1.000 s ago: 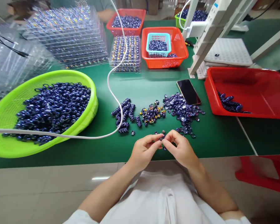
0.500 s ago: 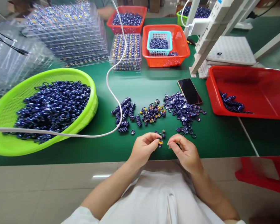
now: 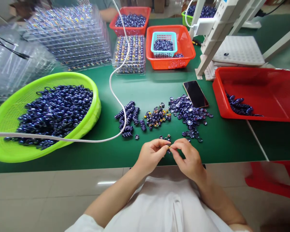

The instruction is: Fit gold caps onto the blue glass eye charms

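My left hand (image 3: 151,154) and my right hand (image 3: 188,158) meet fingertip to fingertip above the green table's (image 3: 159,87) near edge. Both pinch one small dark blue piece (image 3: 169,147) with a yellow spot between them. Just beyond my fingers lie a few loose pieces (image 3: 164,138). Farther out sit three small heaps: stacked blue pieces (image 3: 129,117), blue pieces with yellow marks (image 3: 157,116), and flat blue discs (image 3: 189,114).
A lime basket (image 3: 16,151) full of blue pieces sits left, with a white cable (image 3: 112,87) crossing it. A phone (image 3: 195,94) and a red tray (image 3: 258,91) lie right. Orange baskets (image 3: 170,62), stacked clear trays (image 3: 70,35) and a white frame (image 3: 215,32) stand behind.
My hands were together, then drew slightly apart with the piece in my left fingers. Now my right fingertips have closed back onto the piece.
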A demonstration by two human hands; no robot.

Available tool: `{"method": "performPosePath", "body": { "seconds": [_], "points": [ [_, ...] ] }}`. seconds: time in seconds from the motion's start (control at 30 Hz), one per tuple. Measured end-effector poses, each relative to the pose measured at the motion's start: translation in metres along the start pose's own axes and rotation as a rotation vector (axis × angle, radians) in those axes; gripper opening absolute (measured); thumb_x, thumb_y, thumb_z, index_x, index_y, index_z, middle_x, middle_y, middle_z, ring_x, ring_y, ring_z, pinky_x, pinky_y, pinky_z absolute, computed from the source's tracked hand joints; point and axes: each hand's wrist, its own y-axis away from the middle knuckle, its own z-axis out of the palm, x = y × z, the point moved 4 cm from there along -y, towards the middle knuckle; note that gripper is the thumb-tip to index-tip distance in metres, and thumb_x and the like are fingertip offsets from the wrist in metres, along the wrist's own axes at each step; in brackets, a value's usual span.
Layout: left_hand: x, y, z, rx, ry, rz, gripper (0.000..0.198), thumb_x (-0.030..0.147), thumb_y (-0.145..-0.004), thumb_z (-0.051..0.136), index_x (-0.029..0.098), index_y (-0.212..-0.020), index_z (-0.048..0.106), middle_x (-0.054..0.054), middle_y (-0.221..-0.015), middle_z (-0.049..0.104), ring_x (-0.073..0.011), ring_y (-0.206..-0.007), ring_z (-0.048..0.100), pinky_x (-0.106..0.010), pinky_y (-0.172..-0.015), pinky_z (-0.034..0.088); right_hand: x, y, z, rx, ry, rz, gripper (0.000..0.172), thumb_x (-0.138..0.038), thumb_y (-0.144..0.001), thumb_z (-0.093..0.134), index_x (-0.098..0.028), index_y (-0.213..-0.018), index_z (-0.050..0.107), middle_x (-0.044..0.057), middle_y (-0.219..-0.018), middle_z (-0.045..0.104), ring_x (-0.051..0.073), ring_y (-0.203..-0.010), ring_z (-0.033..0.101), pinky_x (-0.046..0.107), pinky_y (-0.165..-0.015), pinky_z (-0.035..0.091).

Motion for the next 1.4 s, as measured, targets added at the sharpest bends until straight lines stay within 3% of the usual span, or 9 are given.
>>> {"method": "performPosePath", "body": {
  "seconds": [0.17, 0.27, 0.47, 0.57, 0.7, 0.9, 1.03, 1.17, 1.4],
  "points": [
    [0.01, 0.006, -0.001, -0.098, -0.309, 0.197, 0.021, 0.024, -0.087, 0.062, 0.019, -0.101, 0.077, -0.009, -0.099, 0.077, -0.0224, -0.089, 0.07, -0.031, -0.079, 0.053, 0.002, -0.003, -0.006, -0.208, 0.053, 0.059, 0.012, -0.012, -0.093, 0.049, -0.023, -0.092, 0.056, 0.005, -0.086, 0.062, 0.02, -0.082, 0.06, 0.035, -0.075, 0.048],
    [0.013, 0.008, 0.001, -0.15, -0.408, 0.244, 0.023, 0.022, -0.089, 0.061, 0.019, -0.105, 0.076, -0.009, -0.099, 0.076, -0.0216, -0.089, 0.069, -0.03, -0.076, 0.052, 0.004, -0.006, -0.009, -0.271, 0.004, 0.144, 0.013, -0.014, -0.094, 0.049, -0.023, -0.088, 0.057, 0.003, -0.083, 0.061, 0.018, -0.078, 0.059, 0.032, -0.072, 0.046],
    [0.006, 0.005, 0.001, -0.113, -0.341, 0.205, 0.017, 0.028, -0.085, 0.068, 0.018, -0.096, 0.077, -0.008, -0.093, 0.076, -0.0197, -0.082, 0.068, -0.028, -0.072, 0.051, 0.014, -0.007, -0.009, -0.243, -0.168, 0.413, 0.012, -0.023, -0.09, 0.061, -0.022, -0.079, 0.058, -0.002, -0.072, 0.061, 0.014, -0.066, 0.058, 0.025, -0.059, 0.044],
    [0.002, 0.004, 0.0, -0.123, -0.228, 0.141, 0.018, 0.031, -0.083, 0.07, 0.017, -0.093, 0.077, -0.008, -0.09, 0.076, -0.0205, -0.082, 0.068, -0.028, -0.072, 0.051, 0.013, -0.005, -0.008, -0.24, -0.216, 0.445, 0.013, -0.027, -0.09, 0.062, -0.022, -0.078, 0.059, -0.003, -0.07, 0.062, 0.013, -0.064, 0.058, 0.024, -0.057, 0.044],
    [0.0, 0.005, 0.0, -0.148, -0.044, 0.028, 0.019, 0.031, -0.081, 0.071, 0.015, -0.087, 0.074, -0.006, -0.08, 0.073, -0.0167, -0.07, 0.064, -0.026, -0.066, 0.05, 0.015, -0.002, -0.013, -0.239, -0.18, 0.377, 0.01, -0.027, -0.093, 0.06, -0.023, -0.084, 0.064, -0.002, -0.074, 0.065, 0.014, -0.066, 0.06, 0.025, -0.061, 0.046],
    [-0.001, 0.001, -0.002, -0.074, 0.038, -0.054, 0.018, 0.03, -0.075, 0.074, 0.013, -0.081, 0.071, -0.003, -0.069, 0.067, -0.0117, -0.061, 0.055, -0.022, -0.058, 0.042, 0.038, -0.004, -0.036, 0.044, 0.284, 0.17, 0.013, -0.022, -0.094, 0.057, -0.021, -0.098, 0.069, 0.007, -0.092, 0.065, 0.022, -0.088, 0.061, 0.036, -0.081, 0.051],
    [-0.001, -0.002, -0.002, -0.047, 0.077, -0.068, 0.021, 0.032, -0.073, 0.074, 0.012, -0.081, 0.071, -0.002, -0.068, 0.066, -0.0107, -0.059, 0.052, -0.022, -0.057, 0.039, 0.045, -0.011, -0.036, -0.022, 0.507, 0.083, 0.017, -0.022, -0.092, 0.06, -0.018, -0.104, 0.071, 0.011, -0.095, 0.063, 0.027, -0.093, 0.058, 0.041, -0.081, 0.052],
    [-0.003, -0.004, -0.004, -0.024, 0.139, -0.058, 0.022, 0.032, -0.072, 0.075, 0.012, -0.081, 0.072, -0.002, -0.067, 0.066, -0.0095, -0.057, 0.049, -0.022, -0.056, 0.039, 0.039, -0.016, -0.035, -0.044, 0.493, 0.04, 0.018, -0.019, -0.092, 0.061, -0.017, -0.106, 0.071, 0.011, -0.095, 0.063, 0.026, -0.091, 0.057, 0.041, -0.08, 0.053],
    [-0.014, -0.007, -0.005, -0.022, 0.265, -0.052, 0.02, 0.031, -0.073, 0.076, 0.013, -0.083, 0.073, -0.002, -0.07, 0.068, -0.009, -0.057, 0.052, -0.021, -0.056, 0.039, 0.016, -0.008, -0.023, -0.106, 0.232, -0.06, 0.018, -0.013, -0.093, 0.058, -0.021, -0.106, 0.065, 0.006, -0.094, 0.067, 0.021, -0.088, 0.061, 0.039, -0.081, 0.051]
  ]
}}
